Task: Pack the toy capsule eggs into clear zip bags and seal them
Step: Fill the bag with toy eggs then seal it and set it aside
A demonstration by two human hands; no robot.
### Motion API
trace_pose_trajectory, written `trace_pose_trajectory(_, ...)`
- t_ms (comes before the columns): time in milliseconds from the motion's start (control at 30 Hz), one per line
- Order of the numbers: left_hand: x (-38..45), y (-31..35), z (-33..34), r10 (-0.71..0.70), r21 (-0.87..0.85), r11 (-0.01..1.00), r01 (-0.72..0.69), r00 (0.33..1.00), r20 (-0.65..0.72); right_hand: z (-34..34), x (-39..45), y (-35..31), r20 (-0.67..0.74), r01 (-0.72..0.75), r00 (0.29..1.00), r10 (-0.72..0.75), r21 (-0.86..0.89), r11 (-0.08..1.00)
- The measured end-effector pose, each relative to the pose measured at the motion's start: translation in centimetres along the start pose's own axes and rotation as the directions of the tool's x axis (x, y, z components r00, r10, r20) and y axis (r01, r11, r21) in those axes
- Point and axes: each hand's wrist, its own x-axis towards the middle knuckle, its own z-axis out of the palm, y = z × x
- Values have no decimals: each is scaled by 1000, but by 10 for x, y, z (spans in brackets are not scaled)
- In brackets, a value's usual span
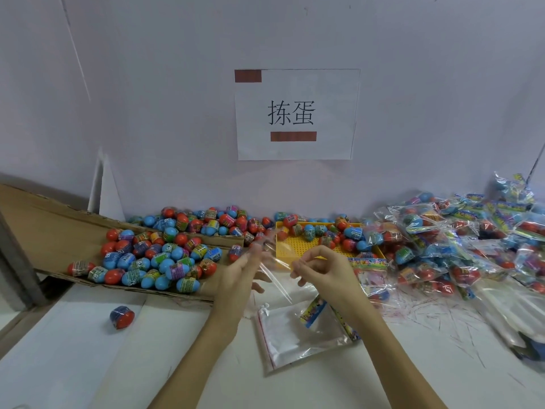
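- Many filled bags point(460, 231) already lie in a heap at the right of the table point(73, 349), against the wall, so I judge a good part of the packing is done.
- Plenty of loose capsule eggs point(153, 261) wait on the flattened cardboard point(44, 228) at left, and more in the yellow tray point(298, 249) at centre; much is left.
- Between these, near me, the table is mostly bare, so there is room to work. Only empty bags point(283, 332) lie there, and one stray egg point(121, 316) rests near the left edge.
- My left hand point(239, 270) and right hand point(321, 270) each pinch a clear zip bag point(272, 265) in the air above the table, in front of the tray. It looks empty; I think I am opening its mouth.
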Motion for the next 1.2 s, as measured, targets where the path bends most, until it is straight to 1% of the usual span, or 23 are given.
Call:
trace_pose_trajectory(100,3,-6,-4,47,-28,998,-49,997,-59,9,0,4,14,-1,1000,1,15,1000)
trace_pose_trajectory(133,4,-9,-5,56,-24,998,-58,995,-84,11,0,5,1,2,1000,-2,-17,1000)
trace_pose_trajectory(200,5,-10,-7,80,-3,997,-82,987,-139,14,0,6,-49,32,998,-40,-157,987)
trace_pose_trajectory(267,5,-7,-8,114,11,993,-115,972,-204,17,-2,4,-130,139,973,-190,-324,936)
trace_pose_trajectory(300,4,-6,-8,145,26,989,-143,963,-225,19,-2,2,-163,218,942,-293,-366,905)
trace_pose_trajectory(333,3,-5,-8,194,70,981,-182,951,-242,20,-3,0,-187,293,906,-380,-372,881)
trace_pose_trajectory(367,1,-5,-9,265,134,962,-238,932,-247,21,-4,-1,-194,347,885,-423,-331,878)
trace_pose_trajectory(400,0,-5,-9,352,204,929,-308,905,-237,23,-6,-4,-169,372,895,-413,-227,900)
trace_pose_trajectory(467,-4,-4,-8,526,348,824,-448,833,-173,29,-10,-13,-73,286,956,-283,35,958)
trace_pose_trajectory(500,-6,-4,-6,611,432,741,-514,783,-118,33,-11,-16,-15,225,974,-225,116,967)
trace_pose_trajectory(567,-9,-5,-1,752,562,531,-635,658,33,37,-14,-19,26,183,982,-188,129,975)
trace_pose_trajectory(633,-11,-8,4,809,612,345,-711,557,191,40,-14,-19,38,191,980,-198,138,972)
trace_pose_trajectory(667,-11,-9,6,802,622,292,-726,540,254,39,-14,-19,39,183,980,-193,183,966)
trace_pose_trajectory(700,-11,-11,7,777,619,288,-731,556,295,38,-13,-18,32,174,982,-185,220,960)
trace_pose_trajectory(767,-14,-11,8,718,578,374,-725,621,315,33,-12,-17,-12,158,987,-160,251,955)
trace_pose_trajectory(800,-16,-9,8,709,553,418,-721,640,298,30,-11,-16,-28,147,989,-145,275,950)
trace_pose_trajectory(900,-13,-3,7,736,586,481,-652,664,135,23,-9,-15,-13,102,995,-104,340,935)
trace_pose_trajectory(933,-11,-2,5,714,604,518,-606,695,85,21,-8,-15,1,92,995,-99,340,936)
trace_pose_trajectory(967,-9,-1,2,654,584,590,-557,755,59,19,-7,-13,10,87,995,-96,343,936)
trace_pose_trajectory(1033,-6,-1,-3,454,445,782,-437,888,74,17,-6,-11,40,65,996,-85,357,932)
trace_pose_trajectory(1067,-5,-2,-5,381,376,843,-385,920,89,16,-5,-10,65,54,994,-83,361,931)
trace_pose_trajectory(1133,-2,-5,-7,344,335,877,-345,937,64,16,-4,-7,68,65,994,-89,295,953)
trace_pose_trajectory(1200,-2,-4,-7,340,345,879,-328,940,27,20,-3,-5,-75,115,992,-105,147,982)
